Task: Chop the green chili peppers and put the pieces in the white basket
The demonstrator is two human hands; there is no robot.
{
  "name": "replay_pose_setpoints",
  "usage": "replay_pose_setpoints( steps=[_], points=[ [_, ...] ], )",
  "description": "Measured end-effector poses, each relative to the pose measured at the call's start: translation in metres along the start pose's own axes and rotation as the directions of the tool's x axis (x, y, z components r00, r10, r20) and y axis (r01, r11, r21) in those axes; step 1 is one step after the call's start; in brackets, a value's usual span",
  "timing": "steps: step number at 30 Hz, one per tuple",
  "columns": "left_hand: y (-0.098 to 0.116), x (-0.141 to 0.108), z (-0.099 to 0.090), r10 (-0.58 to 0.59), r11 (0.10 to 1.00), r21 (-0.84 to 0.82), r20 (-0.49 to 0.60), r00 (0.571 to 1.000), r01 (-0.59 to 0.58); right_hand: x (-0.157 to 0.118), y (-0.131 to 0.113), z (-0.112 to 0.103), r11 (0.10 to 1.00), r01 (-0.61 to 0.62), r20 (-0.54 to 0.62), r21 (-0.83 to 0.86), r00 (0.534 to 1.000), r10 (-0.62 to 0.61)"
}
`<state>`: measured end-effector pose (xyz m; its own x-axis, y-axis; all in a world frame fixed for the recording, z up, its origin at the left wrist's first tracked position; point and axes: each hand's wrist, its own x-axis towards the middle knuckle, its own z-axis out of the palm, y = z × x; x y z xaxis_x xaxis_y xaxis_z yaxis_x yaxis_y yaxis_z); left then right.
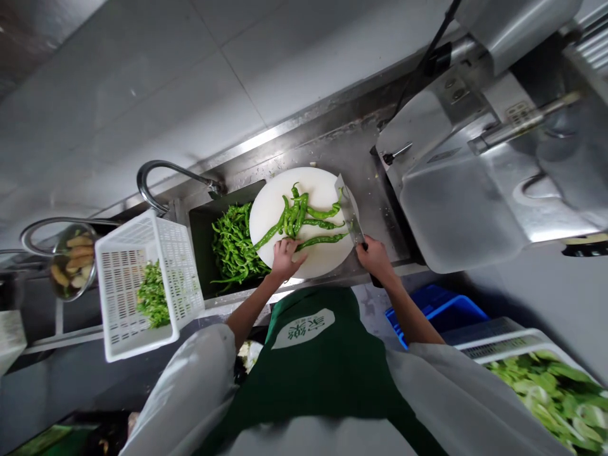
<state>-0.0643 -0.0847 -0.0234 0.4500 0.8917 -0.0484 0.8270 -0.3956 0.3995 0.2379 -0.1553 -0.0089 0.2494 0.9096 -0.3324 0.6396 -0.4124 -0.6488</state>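
Observation:
My right hand [375, 258] is wrapped round the dark handle of a cleaver [350, 215], whose wide blade lies over the right edge of a round white cutting board [323, 263]. Several long green chili peppers [295, 214] rest on the board, some piled in the middle and others stretched toward the blade. At the board's front left, my left hand [284, 258] has its fingers closed on the near end of one green chili pepper [323, 240]. The far end of that pepper points to the cleaver. My fingertips partly hide its left end.
Left of the board, a sink [202, 244] holds a heap of green chili peppers [234, 244]. A white basket [137, 304] with chopped greens stands beyond it, near a curved faucet [175, 166]. A metal slicing machine [465, 196] is at right, leafy vegetables [551, 386] at lower right.

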Motion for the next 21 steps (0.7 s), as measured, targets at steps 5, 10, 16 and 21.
replay_pose_setpoints(
  steps=[5,10,16,21],
  points=[
    [0.004,0.072,-0.026,-0.120,0.990,-0.091,-0.115,0.986,0.110,0.001,-0.001,0.001,0.999,0.012,-0.020,-0.037,1.000,-0.013],
    [0.008,0.143,-0.028,-0.228,0.974,-0.003,0.043,0.973,0.228,0.000,-0.002,0.001,0.999,0.013,-0.018,-0.046,1.000,-0.014],
    [0.006,0.165,-0.055,-0.391,0.819,-0.499,-0.126,0.912,0.282,0.001,0.001,0.002,1.000,0.005,-0.035,0.005,0.999,-0.005],
    [0.017,0.114,-0.090,-0.247,0.842,-0.537,-0.298,0.922,0.052,0.001,0.001,0.003,0.999,-0.013,-0.029,0.042,0.999,0.015]
  ],
)
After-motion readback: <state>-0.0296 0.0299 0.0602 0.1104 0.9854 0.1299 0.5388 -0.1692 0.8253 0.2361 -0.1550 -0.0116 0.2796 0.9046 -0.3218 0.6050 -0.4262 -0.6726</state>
